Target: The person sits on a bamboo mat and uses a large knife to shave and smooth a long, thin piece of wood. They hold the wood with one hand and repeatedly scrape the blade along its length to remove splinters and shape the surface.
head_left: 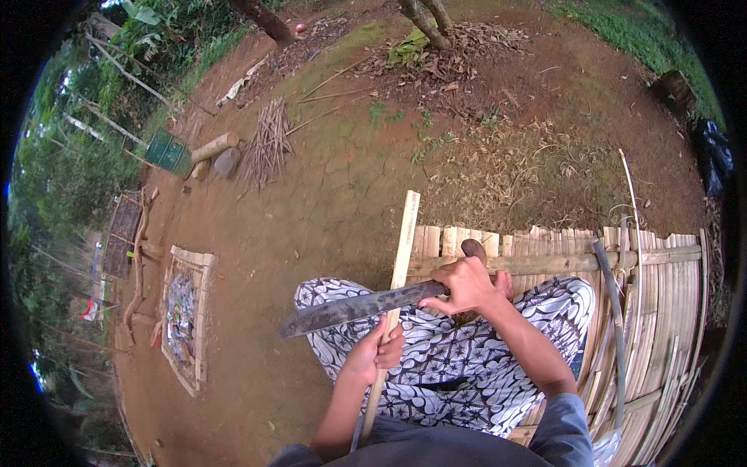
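My left hand (pixel 375 353) is closed around a pale split strip of bamboo (pixel 405 237), which slants up and away from my body. My right hand (pixel 467 286) grips the wooden handle of a machete (pixel 350 309). Its broad, dark, stained blade points left and lies across the strip just above my left fist, apparently touching it. The curved handle end (pixel 473 249) sticks out beyond my right hand. Both hands are over my lap, where a black-and-white patterned cloth (pixel 443 381) covers my crossed legs.
I sit on a slatted bamboo platform (pixel 669 288), with a grey pole (pixel 611 311) and thin strips lying on its right side. Curled shavings (pixel 537 167) litter the dirt ahead. At left are a framed pit (pixel 204 327), a stick pile (pixel 268 140) and a green drum (pixel 168 152).
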Motion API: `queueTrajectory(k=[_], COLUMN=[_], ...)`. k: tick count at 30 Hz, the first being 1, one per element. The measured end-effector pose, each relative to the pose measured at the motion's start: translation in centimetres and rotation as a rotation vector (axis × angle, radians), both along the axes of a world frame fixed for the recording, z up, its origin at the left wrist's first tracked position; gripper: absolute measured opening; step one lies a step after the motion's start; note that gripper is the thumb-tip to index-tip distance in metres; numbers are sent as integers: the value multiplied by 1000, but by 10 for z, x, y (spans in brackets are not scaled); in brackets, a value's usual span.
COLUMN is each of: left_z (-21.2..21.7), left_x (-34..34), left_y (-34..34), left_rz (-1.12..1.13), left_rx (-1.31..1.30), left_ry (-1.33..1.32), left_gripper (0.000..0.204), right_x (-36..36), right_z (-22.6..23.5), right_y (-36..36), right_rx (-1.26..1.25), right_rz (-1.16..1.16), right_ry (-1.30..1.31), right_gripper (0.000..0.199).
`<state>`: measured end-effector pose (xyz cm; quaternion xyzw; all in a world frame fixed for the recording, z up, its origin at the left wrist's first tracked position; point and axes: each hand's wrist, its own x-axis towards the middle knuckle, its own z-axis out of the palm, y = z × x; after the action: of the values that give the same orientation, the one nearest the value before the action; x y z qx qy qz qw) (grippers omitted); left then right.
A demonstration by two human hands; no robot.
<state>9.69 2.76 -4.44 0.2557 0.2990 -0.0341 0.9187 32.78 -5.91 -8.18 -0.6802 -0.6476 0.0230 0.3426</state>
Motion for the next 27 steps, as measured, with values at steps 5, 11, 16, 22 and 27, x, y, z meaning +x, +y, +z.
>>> queueTrajectory(k=[5,11,16,22,27], left_z=[22,17,14,24,16], left_x=[15,25,14,4,11], left_y=[-33,-33,-40,-32,-24], left_rz=[12,-13,-33,36,2], left_rx=[532,592,560,612,521], left_ry=[234,251,287,260,256], left_gripper=[40,39,39,39,39], right_x=[30,15,18,47,6], right_z=[-11,-11,-11,-22,-11], right_y=[11,11,6,20,10], right_rx=[21,-60,158,-118,50], right_rz=[-182,-48,44,-226,52], right_ry=[305,355,-4,340,-5], right_gripper=[53,54,61,61,66])
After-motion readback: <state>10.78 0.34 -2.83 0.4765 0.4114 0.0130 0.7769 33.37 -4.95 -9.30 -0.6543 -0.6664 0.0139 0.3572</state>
